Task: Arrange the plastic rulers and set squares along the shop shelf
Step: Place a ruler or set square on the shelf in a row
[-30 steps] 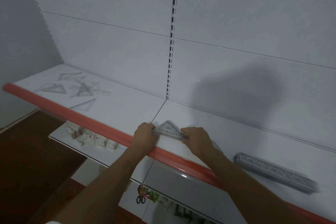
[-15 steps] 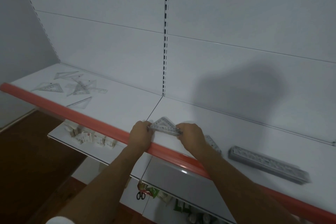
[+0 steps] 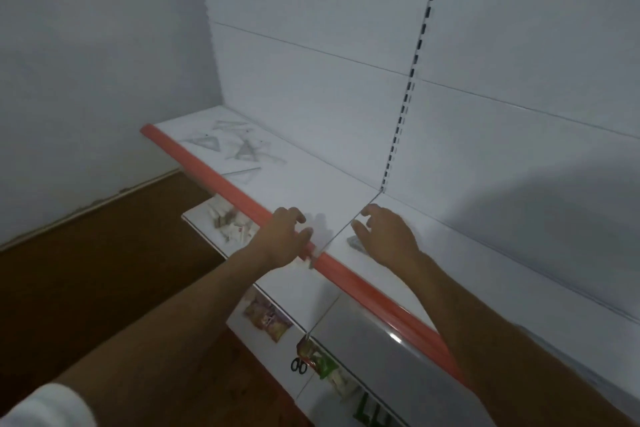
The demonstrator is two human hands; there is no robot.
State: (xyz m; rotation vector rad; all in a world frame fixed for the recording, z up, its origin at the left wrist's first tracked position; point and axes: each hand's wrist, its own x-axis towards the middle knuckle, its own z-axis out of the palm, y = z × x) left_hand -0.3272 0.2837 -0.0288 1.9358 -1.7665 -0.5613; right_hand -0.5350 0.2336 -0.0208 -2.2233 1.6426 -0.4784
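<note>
I count roughly five clear set squares point(image 3: 239, 149) scattered upper left on the shelf point(image 3: 311, 184), overlapping so it's fuzzy. Left hand point(image 3: 282, 237) and right hand point(image 3: 384, 236) hover mid-frame, fingers loosely spread, holding nothing. One set square corner point(image 3: 355, 242) peeks from under my right hand, mostly hidden.

Loose set squares point(image 3: 239, 146) are lying at the shelf's point(image 3: 311, 180) far left end. Another stack point(image 3: 356, 242) is sitting beneath the right hand point(image 3: 388, 236), right of the left hand point(image 3: 284, 236).

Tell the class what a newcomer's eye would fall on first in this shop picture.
First, two bare hands, the left hand and right hand, hovering with loose fingers over the shelf near its red edge. Next, the scattered clear set squares at the shelf's far left end. A slotted upright runs up the white back wall.
</note>
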